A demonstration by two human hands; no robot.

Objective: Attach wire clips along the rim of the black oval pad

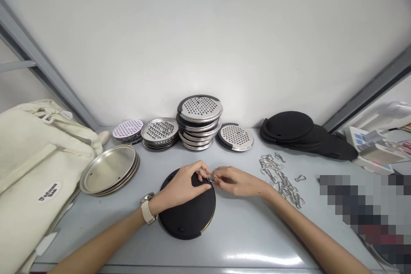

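A round black disc (195, 216) lies on the table in front of me, with a thin gold line at its lower right edge and a small slot near the bottom. Over its upper part reaches my left hand (188, 182), fingers curled and thumb stretched toward the rim. My right hand (233, 180) pinches a small silver carabiner clip (210, 179) from the right. The clip sits between both hands' fingertips, at the disc's upper right edge; the left fingertips close on its near end. Whether it passes through the disc is hidden.
Loose carabiner clips (284, 184) lie to the right. Behind them are black discs (289, 126). Stacked graters (199, 109), a single grater (239, 138) and other grater plates (159, 130) line the wall. Metal plates (109, 169) and a cream bag (38, 158) occupy the left.
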